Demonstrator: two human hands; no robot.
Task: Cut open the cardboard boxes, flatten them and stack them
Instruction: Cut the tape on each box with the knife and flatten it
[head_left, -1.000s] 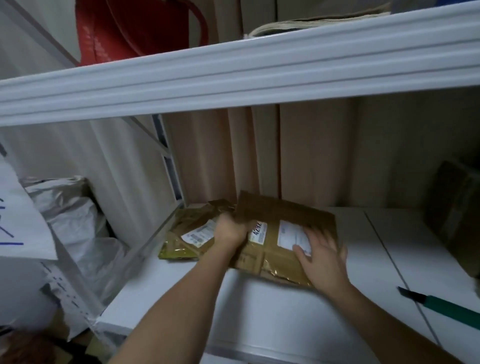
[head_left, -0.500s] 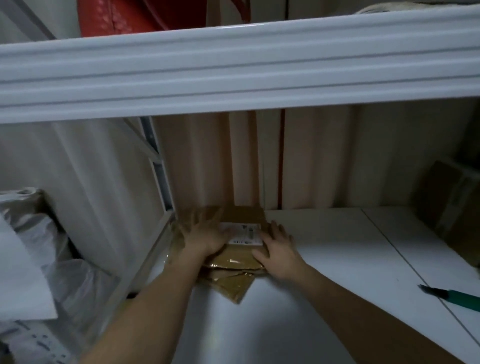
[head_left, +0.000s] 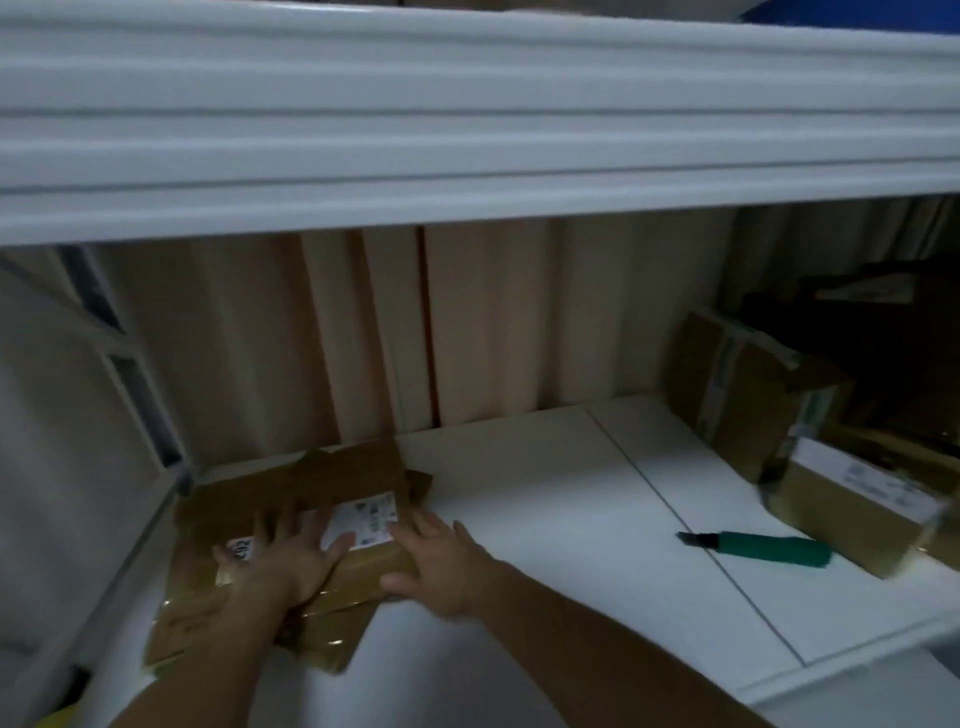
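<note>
Both hands flat on the flattened stack at the shelf's left end.

The stack (head_left: 291, 530) of flattened cardboard lies on the white shelf (head_left: 545, 499), against its left corner. The left hand (head_left: 283, 556) presses down on it with fingers spread and straight; just beside it, the right hand (head_left: 441, 561) rests open against the stack's right edge, gripping nothing. The card looks light and stiff but springy at the folds (glossy tape strips may be slippery), so it is best held by the edges or pinned from above. Further right lies a green knife (head_left: 763, 545), then uncut boxes (head_left: 748, 395), which probably need two hands on opposite sides.
</note>
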